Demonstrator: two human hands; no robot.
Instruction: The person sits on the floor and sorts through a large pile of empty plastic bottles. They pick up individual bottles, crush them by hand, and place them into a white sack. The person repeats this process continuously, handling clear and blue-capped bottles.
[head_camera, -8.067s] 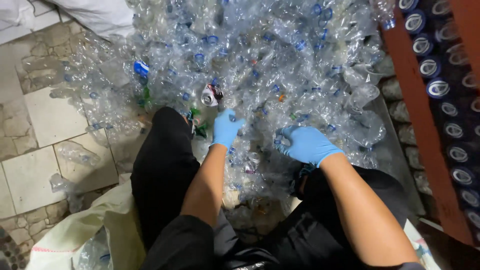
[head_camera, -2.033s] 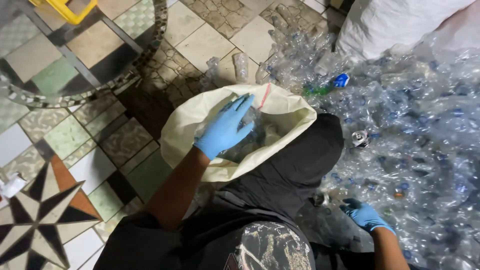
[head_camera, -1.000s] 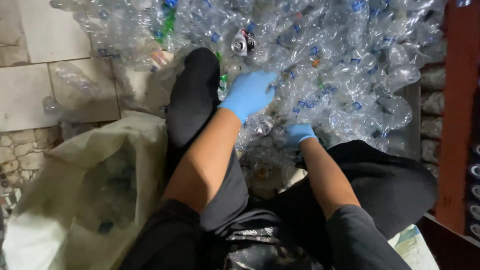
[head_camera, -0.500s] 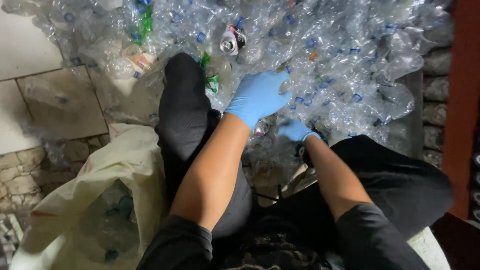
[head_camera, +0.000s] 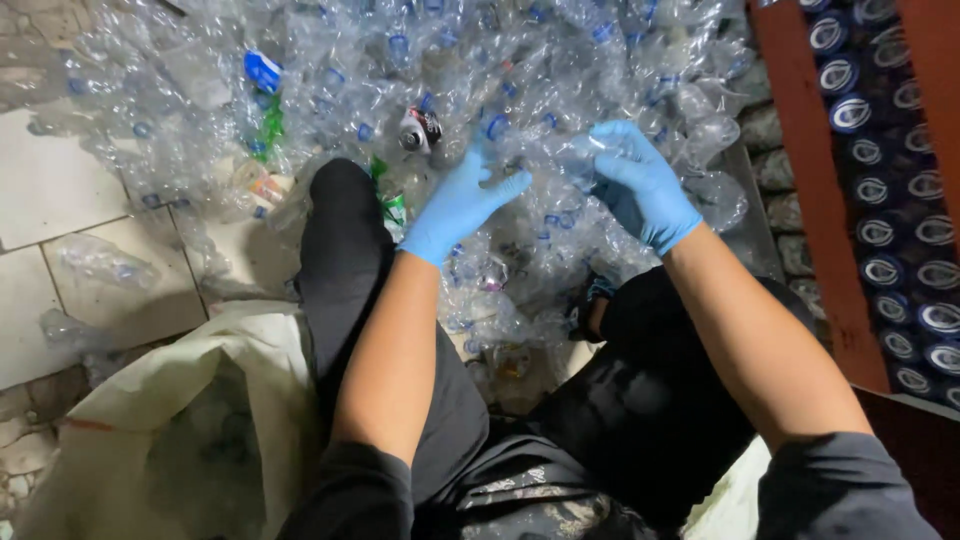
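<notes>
While a blue label (head_camera: 263, 71) lies upper left, a crushed clear bottle (head_camera: 590, 165) atop the pile (head_camera: 330, 60) is gripped by the right hand (head_camera: 640, 185); the left hand (head_camera: 455, 205), fingers loosely spread, touches neighbouring bottles.

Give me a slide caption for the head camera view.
Seated person's gloved left hand and right hand grasp a crushed clear bottle above a bottle pile.
</notes>
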